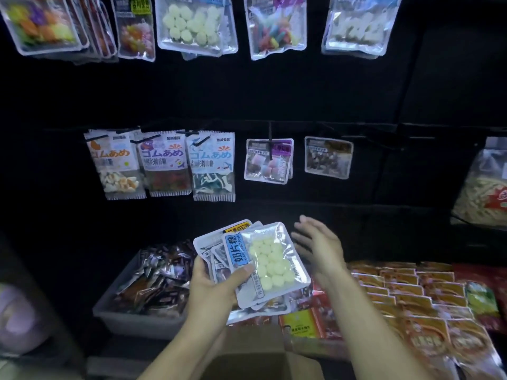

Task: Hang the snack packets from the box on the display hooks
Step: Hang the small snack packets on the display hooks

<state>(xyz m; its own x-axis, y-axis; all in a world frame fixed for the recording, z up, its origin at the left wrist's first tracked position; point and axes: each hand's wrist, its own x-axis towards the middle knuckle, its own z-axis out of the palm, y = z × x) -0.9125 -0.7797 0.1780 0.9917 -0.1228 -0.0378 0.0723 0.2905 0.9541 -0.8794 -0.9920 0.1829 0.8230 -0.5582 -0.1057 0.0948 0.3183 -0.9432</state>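
Notably, the left hand (211, 286) gripped fanned packets (263, 261), the top one reading "奶片糖". The right hand (318, 242) hovered beside, fingers straight. Hooked bags (164, 163) read "ゴムあめ" against a black wall (274, 91).

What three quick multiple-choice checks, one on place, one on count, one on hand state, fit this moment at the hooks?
1. Where does the matching packet of pale round sweets already hang?
A. top row
B. middle row
C. in the grey bin

2. How many packets with large Japanese lettering hang side by side at the left of the middle row?
A. one
B. three
C. five

3. What is the right hand doing?
A. pinching a hook
B. gripping the box
C. open, holding nothing

Answers:
1 A: the same pale sweets show in a clear packet in the top row.
2 B: an orange, a purple and a blue one hang there.
3 C: its fingers are spread beside the stack that the left hand grips.
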